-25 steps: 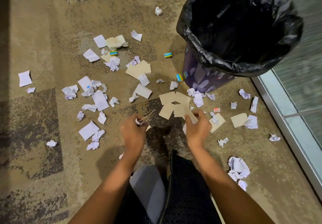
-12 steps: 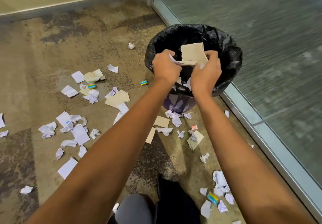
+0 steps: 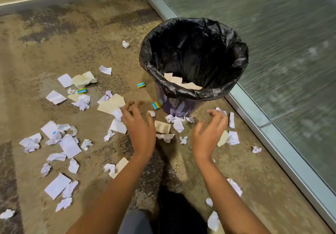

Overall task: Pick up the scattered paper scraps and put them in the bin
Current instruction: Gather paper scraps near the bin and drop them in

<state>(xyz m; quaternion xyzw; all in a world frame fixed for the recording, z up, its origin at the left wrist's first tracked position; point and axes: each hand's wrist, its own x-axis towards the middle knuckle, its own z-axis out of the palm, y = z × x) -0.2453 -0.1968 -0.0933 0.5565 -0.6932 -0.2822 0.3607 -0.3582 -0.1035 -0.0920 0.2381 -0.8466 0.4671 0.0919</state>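
As fingers [image 3: 131, 114] splay, left hand [image 3: 141, 131], right hand [image 3: 207, 136]

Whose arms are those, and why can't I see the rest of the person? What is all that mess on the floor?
There is no machine here, just a person tidying up. A camera sits on their head and looks down, so you see only their two arms. The left hand and the right hand hover over the carpet with fingers loosely bent, holding nothing. White and tan paper scraps lie all over it. The bin, lined with a black bag, stands beside a glass wall, and some tan pieces already lie inside. A few small blue and yellow boxes lie among the scraps.
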